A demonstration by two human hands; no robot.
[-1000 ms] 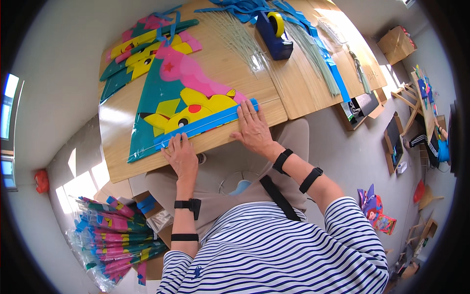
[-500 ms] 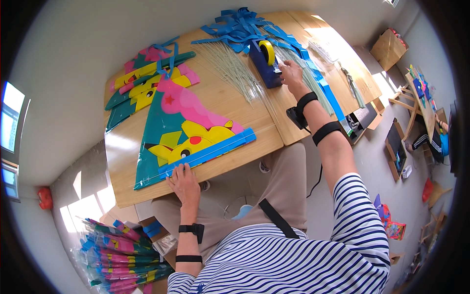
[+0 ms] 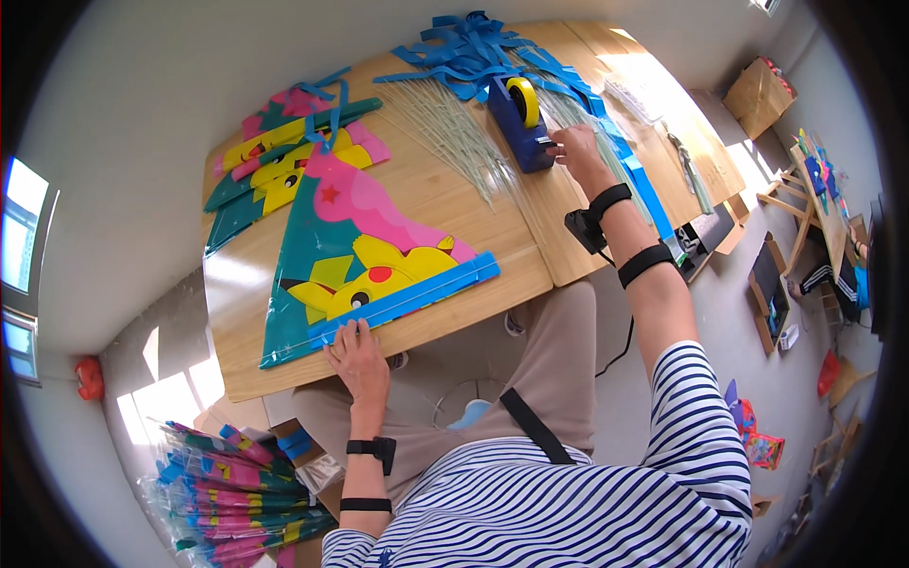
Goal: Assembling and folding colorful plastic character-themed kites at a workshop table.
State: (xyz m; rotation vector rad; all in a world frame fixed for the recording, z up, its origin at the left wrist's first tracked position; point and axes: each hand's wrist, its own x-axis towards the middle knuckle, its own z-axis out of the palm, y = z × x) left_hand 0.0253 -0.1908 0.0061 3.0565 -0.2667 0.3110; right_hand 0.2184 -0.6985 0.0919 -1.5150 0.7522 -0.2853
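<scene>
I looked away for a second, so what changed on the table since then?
The right hand left the kite's blue lower edge and reached up to the blue tape dispenser, fingers at its front. The left hand stayed pressed on the kite's near edge; the kite did not move.

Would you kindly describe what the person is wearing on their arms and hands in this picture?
Both hands, the left hand and right hand, are bare, without gloves. Each forearm carries two black straps: the left wrist bands include a small black box, and the right wrist bands hold a black device with a thin black cable running off. The sleeves are navy-and-white striped, pushed up above the bands.
</scene>
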